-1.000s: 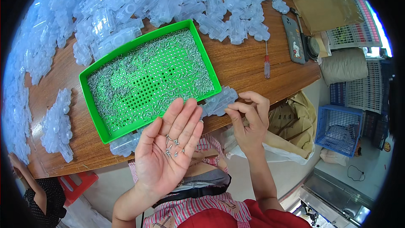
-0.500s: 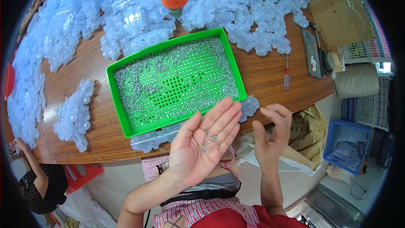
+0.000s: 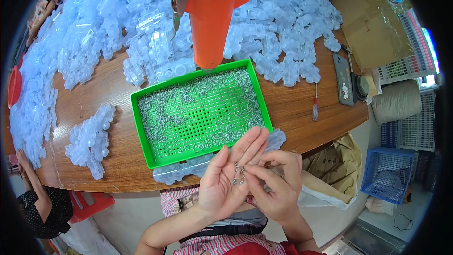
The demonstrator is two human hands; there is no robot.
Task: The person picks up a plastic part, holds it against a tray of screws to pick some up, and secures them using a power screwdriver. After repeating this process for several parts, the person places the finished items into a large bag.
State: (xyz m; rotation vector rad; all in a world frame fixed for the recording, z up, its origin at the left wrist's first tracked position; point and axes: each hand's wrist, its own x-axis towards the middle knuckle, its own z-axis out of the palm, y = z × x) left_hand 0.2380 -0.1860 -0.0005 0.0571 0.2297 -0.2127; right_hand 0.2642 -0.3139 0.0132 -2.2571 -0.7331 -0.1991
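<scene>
Silvery screws [image 3: 239, 174] lie in the upturned palm of the left hand [image 3: 219, 186], which is spread and slightly cupped, clasping nothing. The right hand [image 3: 281, 186] comes in from the side, thumb and forefinger brought together at the screws; whether one is pinched between them I cannot tell. Just beyond the left fingertips stands a perforated green tray [image 3: 181, 157], strewn with many loose screws [image 3: 158, 125], thickest toward its edges. Along the tray's near side, closer to the hands, a row of clear plastic parts [image 3: 177, 171] rests on the wooden table [image 3: 125, 151]. Straight ahead of the hands, an orange tool [image 3: 212, 28] points down toward the tray's far edge. Well left of the hands is a small pile [image 3: 92, 141] of similar parts; a large heap [image 3: 94, 23] spreads farther out, past the tray. Ahead and to the right of the right hand lie a red-handled screwdriver [image 3: 315, 109] and, farther off, a phone [image 3: 343, 80]. Farther right, below table height, is a blue basket [image 3: 370, 170]. Far left of the hands, another person [image 3: 49, 210] is near a red stool [image 3: 96, 206].
</scene>
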